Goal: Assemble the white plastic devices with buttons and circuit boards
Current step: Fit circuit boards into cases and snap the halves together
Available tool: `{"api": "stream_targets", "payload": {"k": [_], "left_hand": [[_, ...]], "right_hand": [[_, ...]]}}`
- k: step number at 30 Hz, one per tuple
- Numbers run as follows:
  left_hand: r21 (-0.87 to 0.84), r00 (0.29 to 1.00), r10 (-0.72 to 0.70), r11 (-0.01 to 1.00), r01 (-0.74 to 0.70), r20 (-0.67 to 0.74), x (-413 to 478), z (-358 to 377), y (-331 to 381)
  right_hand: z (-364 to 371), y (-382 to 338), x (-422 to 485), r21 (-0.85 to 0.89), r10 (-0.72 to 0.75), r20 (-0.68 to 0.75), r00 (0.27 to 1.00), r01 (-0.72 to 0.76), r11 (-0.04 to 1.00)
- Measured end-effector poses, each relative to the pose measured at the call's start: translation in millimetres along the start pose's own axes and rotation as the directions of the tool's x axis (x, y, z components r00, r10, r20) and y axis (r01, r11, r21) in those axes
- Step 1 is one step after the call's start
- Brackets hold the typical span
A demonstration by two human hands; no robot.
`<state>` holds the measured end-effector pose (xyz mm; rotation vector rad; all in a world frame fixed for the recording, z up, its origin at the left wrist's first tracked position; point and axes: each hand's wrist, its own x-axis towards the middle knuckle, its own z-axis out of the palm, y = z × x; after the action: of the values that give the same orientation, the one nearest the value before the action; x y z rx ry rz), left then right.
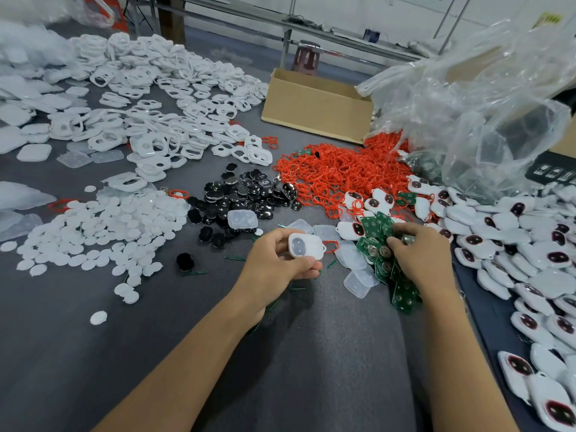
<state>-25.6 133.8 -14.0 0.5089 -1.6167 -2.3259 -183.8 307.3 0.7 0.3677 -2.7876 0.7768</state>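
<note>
Head view: the left hand holds one white plastic device just above the grey worktop, with its fingers curled round the rim. The shell is a rounded rectangle with two round recesses in its greyish face and a red loop at its right edge. The right hand is buried in a heap of green circuit boards, fingers curled; I cannot tell whether they pinch one. The marks on a black carton at the far right are too small to read. Around the hands lie white round buttons, black buttons, red rings, white frames, translucent covers and finished devices. A cardboard box and a clear plastic bag stand behind.
</note>
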Motion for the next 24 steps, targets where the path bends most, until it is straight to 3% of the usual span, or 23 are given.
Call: {"api": "stream_targets", "payload": {"k": [5,8,11,13,15,18,22,24], "left_hand": [[0.008,1.000,0.004,1.000,-0.004,0.000,1,0,0],[0.010,1.000,0.007,1.000,-0.007,-0.004,1,0,0],[0.014,1.000,0.005,1.000,-0.005,-0.006,1,0,0],[0.011,1.000,0.003,1.000,-0.003,-0.005,1,0,0],[0.008,1.000,0.004,1.000,-0.004,-0.005,1,0,0],[0.011,1.000,0.004,1.000,-0.004,-0.011,2,0,0],[0.020,1.000,0.007,1.000,-0.007,-0.019,2,0,-1],[0.020,1.000,0.009,1.000,-0.009,-0.019,2,-1,-1]], "right_hand": [[-7,-4,19,0.093,0.062,0.072,0.995,-0.068,0.993],[-12,-12,16,0.140,-0.025,-0.009,1.000,0.026,0.990],[-25,-20,2,0.339,-0.083,0.009,0.997,0.075,0.938],[-36,-25,-14,0.520,-0.144,0.169,0.975,0.036,0.853],[-44,-27,-34,0.595,-0.252,0.412,0.875,-0.049,0.803],[-48,-26,-57,0.549,-0.311,0.612,0.727,-0.108,0.829],[-42,-29,-65,0.228,-0.325,0.591,0.739,0.233,0.945],[-40,-35,-64,0.113,-0.310,0.590,0.745,0.304,0.946]]}}
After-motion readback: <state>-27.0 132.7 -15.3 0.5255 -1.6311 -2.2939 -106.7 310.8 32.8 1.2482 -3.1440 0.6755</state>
